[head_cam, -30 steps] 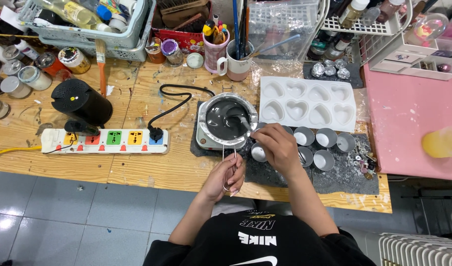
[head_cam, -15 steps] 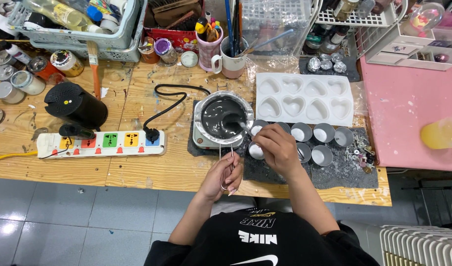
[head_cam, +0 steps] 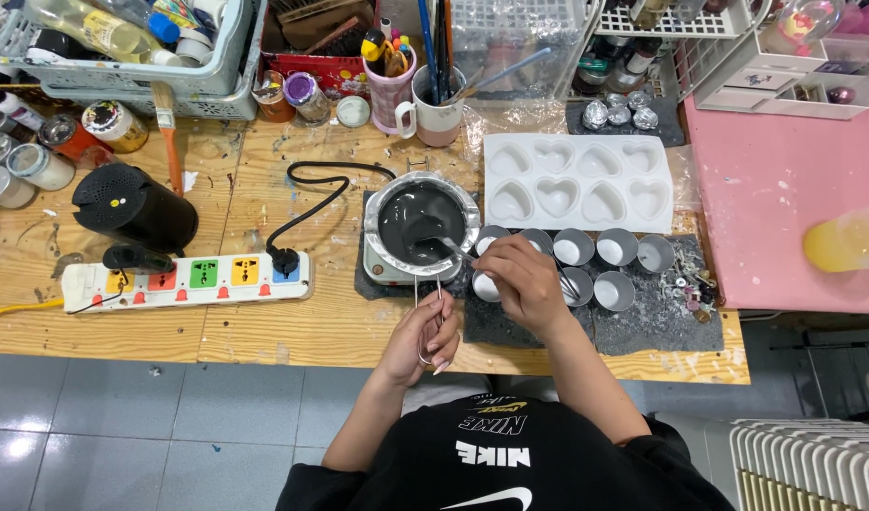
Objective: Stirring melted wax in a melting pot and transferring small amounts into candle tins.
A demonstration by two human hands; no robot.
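Left hand: the left hand (head_cam: 423,336) sits low on the worktop (head_cam: 292,326), fingers pinched around slim metal tweezers (head_cam: 427,308) whose tips point up toward the pot.
Right hand: the right hand (head_cam: 524,284) hovers over the small cups, fingers curled around a spoon (head_cam: 451,248) handle; the grip itself is hidden under the knuckles.
Spoon: its bowl dips in the grey melt, blurred, hard to read.
Pot: a foil-lined pot (head_cam: 420,225) of dark grey liquid, on a small hotplate mostly covered by it.
Cups: round metal cups (head_cam: 616,248) in two rows on a dark mat (head_cam: 657,317); several hold white filling, and the nearest ones are partly covered by the right hand.
Mould: a white heart mould (head_cam: 576,182) just behind the cups.
Edge: a yellow blurred object (head_cam: 846,241) at right, cut off by the frame.
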